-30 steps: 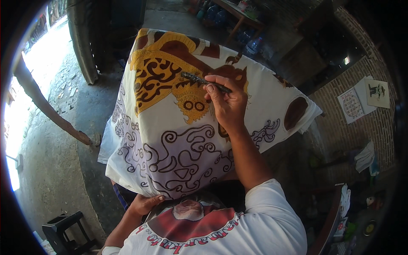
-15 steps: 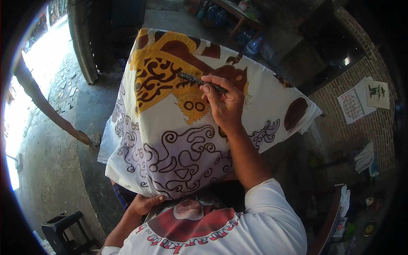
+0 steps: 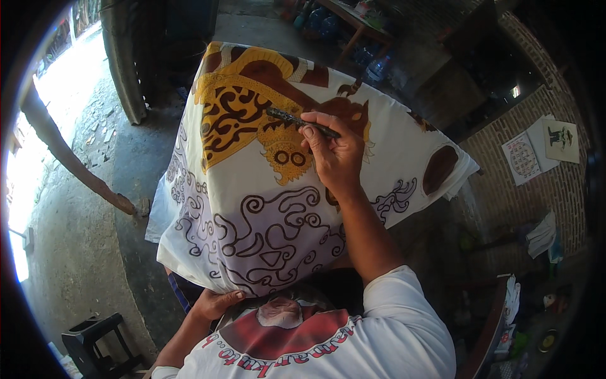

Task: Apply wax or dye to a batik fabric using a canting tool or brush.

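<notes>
A large white cloth (image 3: 394,142) drapes over my lap and a support hidden beneath it. Painted on it are gold and brown figures at the far side and dark curling lines on a pale purple area nearer me. My right hand (image 3: 336,155) pinches a dark, crusted brush (image 3: 290,119) between thumb and fingers, slanting it to the left. Its tip meets the cloth, or hovers just over it, at the edge of the gold patch with brown shapes. At the near left edge, my left hand (image 3: 218,303) grips the cloth, thumb on top and fingers hidden underneath.
A black stool (image 3: 98,344) stands at the lower left. A wooden pole (image 3: 79,158) leans on the left. Beyond the cloth are a low table (image 3: 363,25) and plastic bottles (image 3: 377,68). Drawings on paper (image 3: 560,140) hang on the brick wall at right.
The brush and my right hand have shifted very slightly to the right. My left hand and the cloth stay essentially where they were.
</notes>
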Motion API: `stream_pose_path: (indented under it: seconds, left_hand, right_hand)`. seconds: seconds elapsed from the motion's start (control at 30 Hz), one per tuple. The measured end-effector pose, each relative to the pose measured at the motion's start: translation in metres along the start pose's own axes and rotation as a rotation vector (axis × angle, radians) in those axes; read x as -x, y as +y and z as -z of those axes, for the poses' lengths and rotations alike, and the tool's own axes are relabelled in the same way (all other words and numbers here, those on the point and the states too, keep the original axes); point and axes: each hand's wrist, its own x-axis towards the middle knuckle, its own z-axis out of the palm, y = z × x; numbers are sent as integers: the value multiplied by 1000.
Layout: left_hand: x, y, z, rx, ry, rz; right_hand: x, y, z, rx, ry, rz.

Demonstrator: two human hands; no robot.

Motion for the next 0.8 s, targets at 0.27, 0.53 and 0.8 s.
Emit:
stream_pose_path:
  seconds: [0.27,0.53,0.8]
  left_hand:
    - [1,2,-1,30,-6,4]
    - [1,-4,1,24,10,0]
    - [2,9,-7,6,28,-10]
  right_hand:
    - [-1,-5,6,9,36,16]
    - [0,-3,0,0,4,19]
    - [-2,-8,8,40,50,27]
